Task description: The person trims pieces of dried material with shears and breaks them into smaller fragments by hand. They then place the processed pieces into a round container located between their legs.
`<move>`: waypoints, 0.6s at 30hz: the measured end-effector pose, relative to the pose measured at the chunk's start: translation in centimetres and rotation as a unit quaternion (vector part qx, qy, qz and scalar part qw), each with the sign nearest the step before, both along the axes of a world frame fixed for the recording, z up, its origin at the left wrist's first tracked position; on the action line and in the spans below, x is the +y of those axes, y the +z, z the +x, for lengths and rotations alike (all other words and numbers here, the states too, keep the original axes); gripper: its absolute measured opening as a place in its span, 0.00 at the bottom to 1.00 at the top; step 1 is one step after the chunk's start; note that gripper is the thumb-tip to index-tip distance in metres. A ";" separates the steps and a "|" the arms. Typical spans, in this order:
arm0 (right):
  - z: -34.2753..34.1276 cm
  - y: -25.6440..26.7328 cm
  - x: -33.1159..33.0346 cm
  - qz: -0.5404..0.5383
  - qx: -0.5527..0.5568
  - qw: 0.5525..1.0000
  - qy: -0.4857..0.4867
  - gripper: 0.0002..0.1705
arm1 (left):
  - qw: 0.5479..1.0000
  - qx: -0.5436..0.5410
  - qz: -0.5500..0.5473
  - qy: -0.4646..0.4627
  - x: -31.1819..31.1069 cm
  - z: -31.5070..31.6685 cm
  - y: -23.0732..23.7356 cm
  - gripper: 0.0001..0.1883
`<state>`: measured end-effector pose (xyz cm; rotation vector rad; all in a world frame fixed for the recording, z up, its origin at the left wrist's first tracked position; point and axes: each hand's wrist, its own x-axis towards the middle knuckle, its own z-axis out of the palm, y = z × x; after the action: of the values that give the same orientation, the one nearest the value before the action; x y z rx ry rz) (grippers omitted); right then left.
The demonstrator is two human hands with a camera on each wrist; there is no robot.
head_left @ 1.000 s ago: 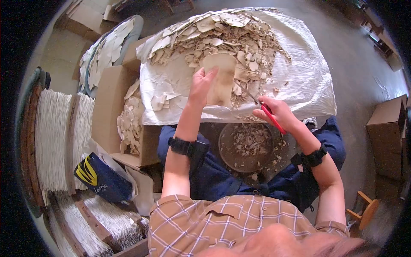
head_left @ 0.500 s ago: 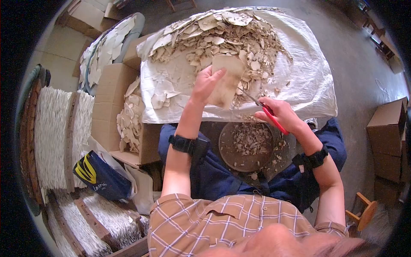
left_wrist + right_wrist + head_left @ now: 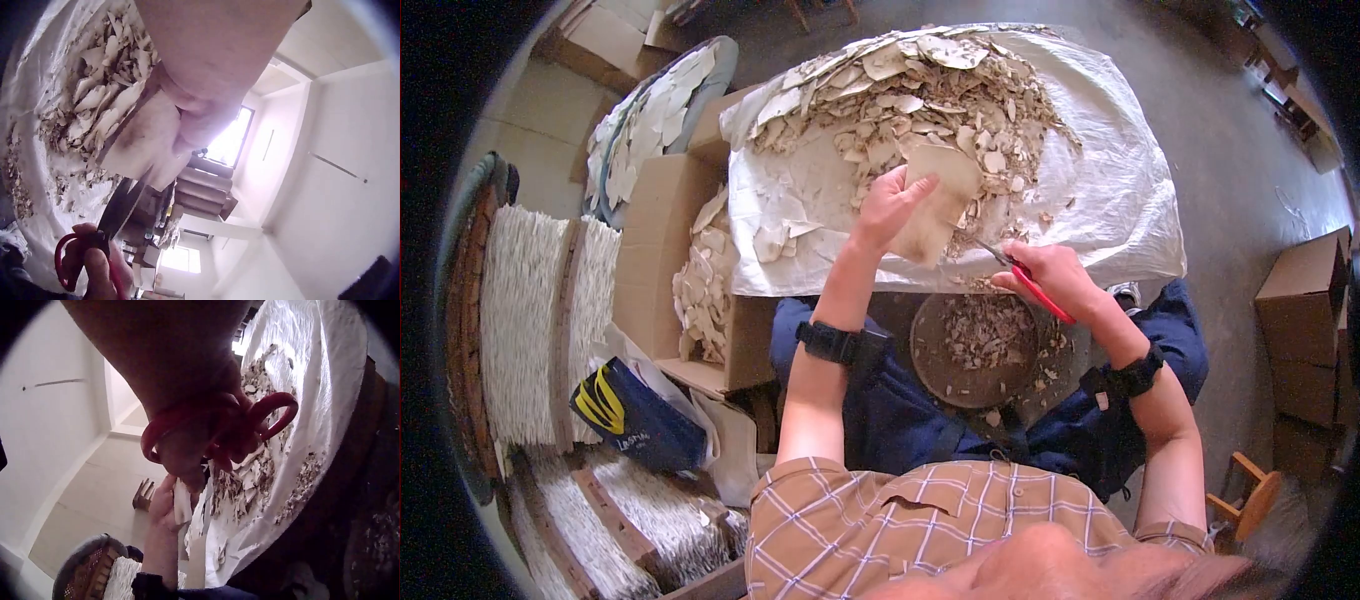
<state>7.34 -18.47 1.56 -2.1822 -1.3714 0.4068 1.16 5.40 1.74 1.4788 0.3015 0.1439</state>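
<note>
Above the near middle of the tabletop draped in crinkled white sheeting (image 3: pixel 1110 175), your left grip (image 3: pixel 890 212) is clamped on a thin, flat, cream-coloured sheet with tan smudges (image 3: pixel 945 190), thumb across its face, the sheet held tilted with its lower corner toward you. To the right of it, your right grip (image 3: pixel 1047 268) is closed round a pair of scissors with red plastic handles (image 3: pixel 1040 292), whose dark metal blades (image 3: pixel 119 206) point far and left. Their tips lie just beside the sheet's near right edge; whether steel and sheet touch, you cannot tell from these angles. On the far side of the tabletop spreads a broad heap of pale, irregular flakes and flat pieces (image 3: pixel 900 125), and below its near edge sits a round, dark, shallow tray (image 3: pixel 940 375) with small clippings in it. To the left stands a tall brown cardboard box (image 3: pixel 650 240) holding more cream-coloured pieces (image 3: pixel 700 285). The step in hand looks like trimming the edge of this one sheet. What the next move seems to call for is a steady left pinch, the stained edge offered squarely to the blades, and a short cut along it with your left thumb well clear. Take care not to bend the sheet sharply: something this thin could well crack.
</note>
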 end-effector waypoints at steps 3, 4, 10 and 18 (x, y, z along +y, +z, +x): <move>-0.2 -0.5 0.2 -0.008 -0.022 1.000 -0.010 0.20 | 0.999 -0.036 0.033 -0.011 0.6 0.3 -1.1 0.14; -0.3 -0.7 0.3 -0.004 -0.034 0.999 -0.014 0.19 | 0.999 -0.025 0.032 -0.001 0.6 0.3 -1.0 0.14; -0.4 -0.8 0.7 -0.021 -0.057 0.998 -0.022 0.18 | 0.999 -0.013 0.052 0.005 0.7 0.3 -1.3 0.13; -0.6 -1.4 1.0 0.052 -0.008 0.993 -0.105 0.22 | 0.990 -0.059 0.124 0.025 0.1 0.2 -0.1 0.14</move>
<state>6.71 -17.49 0.19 -2.2189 -1.1292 0.2350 1.31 5.47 1.65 1.7017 0.2308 0.3166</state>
